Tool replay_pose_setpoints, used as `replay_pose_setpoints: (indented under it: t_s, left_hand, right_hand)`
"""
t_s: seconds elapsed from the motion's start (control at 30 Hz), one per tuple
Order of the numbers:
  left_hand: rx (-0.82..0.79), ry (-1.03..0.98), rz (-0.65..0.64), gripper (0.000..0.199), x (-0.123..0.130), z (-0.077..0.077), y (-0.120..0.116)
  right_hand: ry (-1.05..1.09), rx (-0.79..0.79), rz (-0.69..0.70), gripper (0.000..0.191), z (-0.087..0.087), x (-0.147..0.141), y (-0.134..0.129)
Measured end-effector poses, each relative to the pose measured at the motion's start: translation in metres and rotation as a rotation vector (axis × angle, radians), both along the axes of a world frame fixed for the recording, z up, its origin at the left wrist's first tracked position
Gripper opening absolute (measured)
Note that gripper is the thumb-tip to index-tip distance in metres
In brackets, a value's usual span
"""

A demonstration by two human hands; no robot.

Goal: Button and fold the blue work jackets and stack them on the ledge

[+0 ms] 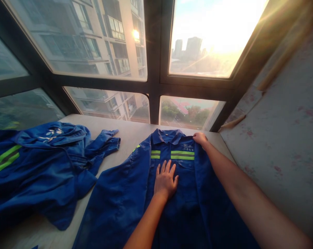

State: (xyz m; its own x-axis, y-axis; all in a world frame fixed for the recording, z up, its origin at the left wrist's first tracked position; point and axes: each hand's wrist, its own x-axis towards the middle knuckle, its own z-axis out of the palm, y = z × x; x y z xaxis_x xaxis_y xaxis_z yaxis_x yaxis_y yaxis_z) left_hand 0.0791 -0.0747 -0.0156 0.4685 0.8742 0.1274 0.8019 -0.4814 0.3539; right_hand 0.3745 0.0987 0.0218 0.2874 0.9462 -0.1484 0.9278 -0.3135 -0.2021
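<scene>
A blue work jacket (pixel 183 186) with yellow-green and grey reflective bands lies front side up, its collar toward the window. White lettering and a logo mark its chest on the right. My left hand (pixel 166 179) rests flat on the jacket's middle, just below the bands, with fingers spread. At the jacket's right shoulder, my right hand (pixel 200 138) has its fingers closed on the edge of the cloth. Both sleeves spread down along the sides of the jacket body.
Another blue garment (pixel 42 173) with a reflective band lies crumpled on the left of the pale sill surface (pixel 127 133). Dark window frames (pixel 153 62) rise behind. A flower-patterned wall (pixel 283 138) with a peeling edge bounds the right side.
</scene>
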Motion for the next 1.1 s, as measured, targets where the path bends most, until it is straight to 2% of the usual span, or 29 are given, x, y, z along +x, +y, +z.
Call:
replay_pose_setpoints:
  t_s: [0.17, 0.4, 0.67, 0.93, 1.1]
  left_hand:
    - [-0.003, 0.015, 0.002, 0.054, 0.0, 0.003, -0.001]
    - [0.005, 0.004, -0.003, 0.053, 0.0, 0.008, -0.004]
    - [-0.003, 0.005, -0.001, 0.054, 0.0, 0.007, -0.004]
    - [-0.014, -0.004, 0.0, 0.054, 0.0, 0.006, -0.004]
    - [0.008, -0.011, 0.003, 0.052, 0.001, 0.008, -0.005]
  right_hand:
    - [0.107, -0.112, 0.159, 0.03, 0.007, -0.01, 0.022]
    - [0.137, -0.186, 0.251, 0.03, 0.008, -0.023, 0.043]
    - [0.065, -0.073, 0.194, 0.032, -0.001, -0.026, 0.051]
    - [0.051, -0.031, 0.162, 0.026, -0.016, -0.03, 0.049]
    - [0.084, -0.067, 0.206, 0.033, -0.011, -0.019, 0.049]
